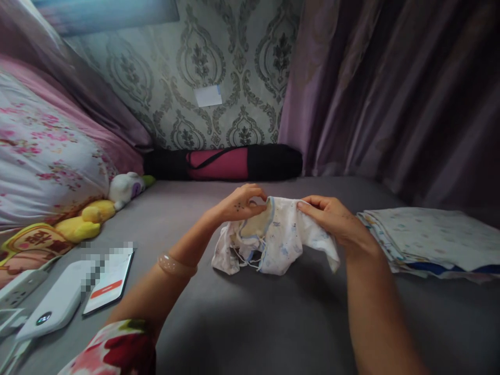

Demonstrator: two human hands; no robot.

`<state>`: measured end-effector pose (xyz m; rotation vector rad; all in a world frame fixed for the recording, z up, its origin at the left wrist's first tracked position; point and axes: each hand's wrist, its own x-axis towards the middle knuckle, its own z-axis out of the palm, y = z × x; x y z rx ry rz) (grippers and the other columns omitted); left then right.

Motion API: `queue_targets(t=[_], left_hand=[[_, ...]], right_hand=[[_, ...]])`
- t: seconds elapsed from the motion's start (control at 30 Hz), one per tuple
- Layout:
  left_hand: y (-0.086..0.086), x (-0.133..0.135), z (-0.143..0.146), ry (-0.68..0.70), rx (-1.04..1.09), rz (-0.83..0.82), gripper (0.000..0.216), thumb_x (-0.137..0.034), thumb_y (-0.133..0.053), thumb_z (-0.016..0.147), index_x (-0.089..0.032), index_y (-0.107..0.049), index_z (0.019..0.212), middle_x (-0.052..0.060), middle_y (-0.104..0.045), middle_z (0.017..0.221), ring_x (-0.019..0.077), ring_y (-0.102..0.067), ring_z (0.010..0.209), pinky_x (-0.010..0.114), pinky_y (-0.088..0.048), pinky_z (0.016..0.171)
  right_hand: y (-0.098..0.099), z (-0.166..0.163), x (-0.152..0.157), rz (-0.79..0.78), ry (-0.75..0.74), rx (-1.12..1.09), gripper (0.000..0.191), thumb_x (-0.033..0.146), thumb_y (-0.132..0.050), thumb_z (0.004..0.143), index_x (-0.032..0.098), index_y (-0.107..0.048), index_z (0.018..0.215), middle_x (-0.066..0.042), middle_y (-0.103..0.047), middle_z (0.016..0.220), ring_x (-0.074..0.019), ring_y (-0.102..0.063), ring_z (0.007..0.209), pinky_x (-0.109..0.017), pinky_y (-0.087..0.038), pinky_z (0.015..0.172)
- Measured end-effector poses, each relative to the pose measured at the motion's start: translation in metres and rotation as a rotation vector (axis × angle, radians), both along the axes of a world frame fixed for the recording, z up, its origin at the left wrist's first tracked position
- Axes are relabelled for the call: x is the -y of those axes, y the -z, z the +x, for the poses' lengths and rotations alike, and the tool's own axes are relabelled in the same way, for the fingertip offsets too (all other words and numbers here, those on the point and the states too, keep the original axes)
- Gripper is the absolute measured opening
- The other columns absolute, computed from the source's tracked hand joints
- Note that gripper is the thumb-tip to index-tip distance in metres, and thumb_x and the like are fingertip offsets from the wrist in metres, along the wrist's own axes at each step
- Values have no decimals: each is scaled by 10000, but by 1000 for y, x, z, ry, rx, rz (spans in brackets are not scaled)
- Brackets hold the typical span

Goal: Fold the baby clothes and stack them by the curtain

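A small white baby shirt (282, 237) with blue trim, a faint pattern and thin tie strings hangs between my two hands, just over the grey bed sheet (234, 323). My left hand (242, 203) pinches its blue-edged neckline at the upper left. At the shoulder on the right, my right hand (326, 213) grips the cloth between thumb and fingers. One sleeve droops below the right hand, and the other side of the shirt hangs loosely under the left. The fingertips behind the fabric are partly hidden.
Folded patterned cloths (433, 237) lie stacked at the right. On the left are a phone (111, 281), a white power bank (58, 299), a power strip (21, 291) with cables, and plush toys (91, 216). A black and magenta bag (219, 162) lies along the wall.
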<state>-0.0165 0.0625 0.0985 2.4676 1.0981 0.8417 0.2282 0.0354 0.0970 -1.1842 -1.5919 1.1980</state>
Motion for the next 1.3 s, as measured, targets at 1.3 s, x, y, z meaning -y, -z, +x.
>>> queue_targets(t=[1.3], left_hand=[[72, 105, -48, -575, 310, -30, 98, -276, -618, 807, -186, -581, 807, 1, -606, 757, 121, -559, 715, 268, -472, 711]], right_hand=[[6, -5, -5, 239, 88, 49, 331, 544, -685, 739, 222, -720, 806, -42, -699, 791, -176, -615, 683, -271, -470, 580]])
